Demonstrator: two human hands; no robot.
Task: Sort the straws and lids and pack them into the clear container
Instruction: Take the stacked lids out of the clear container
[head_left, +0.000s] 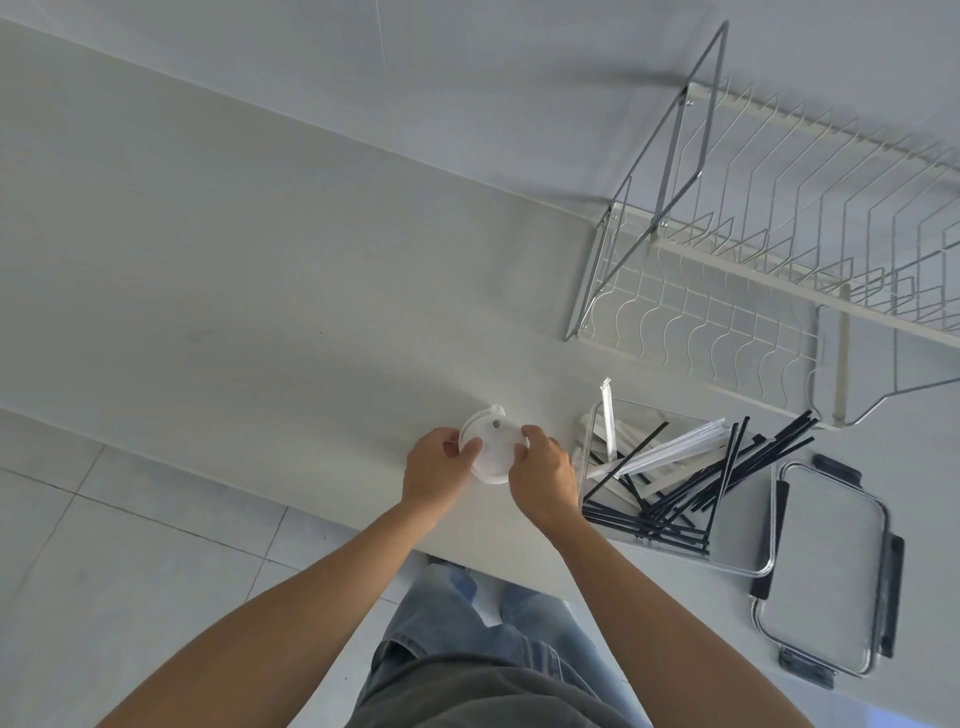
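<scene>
Two hands on it now: left hand (439, 467) and right hand (543, 480) pinch opposite rims of the white cup lids (491, 449), stacked on the counter (260, 286) just beside the clear container (748, 564) of black straws (670, 514). Light, thin, probably slippery plastic; edge grips look safest.

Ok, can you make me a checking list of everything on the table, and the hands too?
Surface: white table, bare at left.
Job's things: white lids stacked near the front edge; black straws and white wrapped straws jumbled in the clear container, some sticking out.
Clutter: container lid with black clips lying flat beside the container; wire dish rack behind.
Hands: left hand and right hand both hold the lids.
Cables: nothing seen.
Surroundings: white wall, tiled floor.
</scene>
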